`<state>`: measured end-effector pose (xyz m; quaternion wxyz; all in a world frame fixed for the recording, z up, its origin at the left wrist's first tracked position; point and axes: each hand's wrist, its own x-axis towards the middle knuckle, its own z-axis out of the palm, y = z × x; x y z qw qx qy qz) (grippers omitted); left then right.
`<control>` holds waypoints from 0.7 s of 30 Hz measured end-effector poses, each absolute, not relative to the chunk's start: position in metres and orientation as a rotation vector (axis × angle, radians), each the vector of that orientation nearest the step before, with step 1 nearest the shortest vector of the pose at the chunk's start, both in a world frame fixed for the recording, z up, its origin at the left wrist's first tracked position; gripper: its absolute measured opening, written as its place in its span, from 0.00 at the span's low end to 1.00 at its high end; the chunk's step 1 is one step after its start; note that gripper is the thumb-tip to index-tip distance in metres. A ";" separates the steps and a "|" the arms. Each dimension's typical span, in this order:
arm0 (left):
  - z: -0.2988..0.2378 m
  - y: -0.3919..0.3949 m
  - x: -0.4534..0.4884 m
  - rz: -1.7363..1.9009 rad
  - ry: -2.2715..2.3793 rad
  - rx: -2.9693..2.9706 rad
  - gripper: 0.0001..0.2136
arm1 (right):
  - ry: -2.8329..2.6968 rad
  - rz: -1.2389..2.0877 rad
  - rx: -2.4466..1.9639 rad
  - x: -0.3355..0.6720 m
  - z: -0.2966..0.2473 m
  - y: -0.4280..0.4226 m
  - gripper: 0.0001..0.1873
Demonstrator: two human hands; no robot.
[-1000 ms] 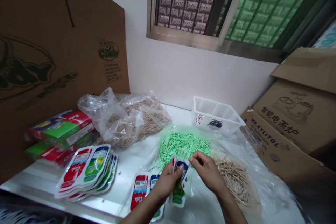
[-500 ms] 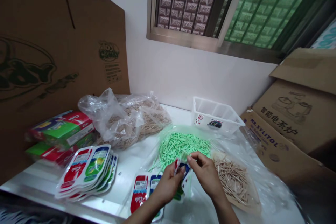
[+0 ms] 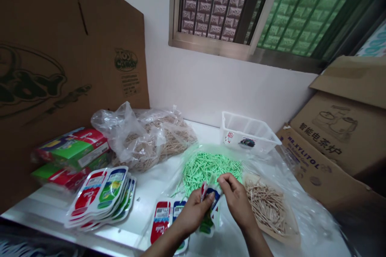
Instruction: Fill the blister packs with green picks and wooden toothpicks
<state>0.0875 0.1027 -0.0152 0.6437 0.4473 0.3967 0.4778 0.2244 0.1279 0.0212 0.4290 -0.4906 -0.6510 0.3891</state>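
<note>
My left hand (image 3: 194,212) is closed on a small candy packet (image 3: 214,197) with red, blue and green print, its thumb across the front. Close by on the right, my right hand (image 3: 237,200) has thumb and index finger pinched at the packet's upper edge; whatever lies between those fingertips is too small to make out. Behind both hands is a heap of light green sticks (image 3: 215,164) on clear plastic. Partly under my left forearm lies a flat double packet (image 3: 159,221) with a red Cola side and a blue side.
A stack of double packets (image 3: 99,192) is at the left, beside red and green boxes (image 3: 81,150). Tan sticks fill a clear bag (image 3: 150,140) behind and a tan wrapper (image 3: 268,209) at right. A white basket (image 3: 250,132) stands near the wall; cardboard boxes (image 3: 328,140) flank the table.
My right fingertips have shifted slightly up and right, away from the packet's middle. The packet in my left hand shows more of its blue part.
</note>
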 end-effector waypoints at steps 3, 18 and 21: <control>-0.014 0.102 0.086 1.055 0.916 1.031 0.21 | -1.611 0.985 -1.210 0.226 0.021 0.127 0.10; -0.015 0.098 0.087 1.057 0.825 0.961 0.21 | -1.646 1.096 -1.153 0.223 0.025 0.126 0.12; -0.014 0.097 0.087 1.061 0.784 0.917 0.20 | -1.677 1.059 -1.166 0.225 0.026 0.125 0.10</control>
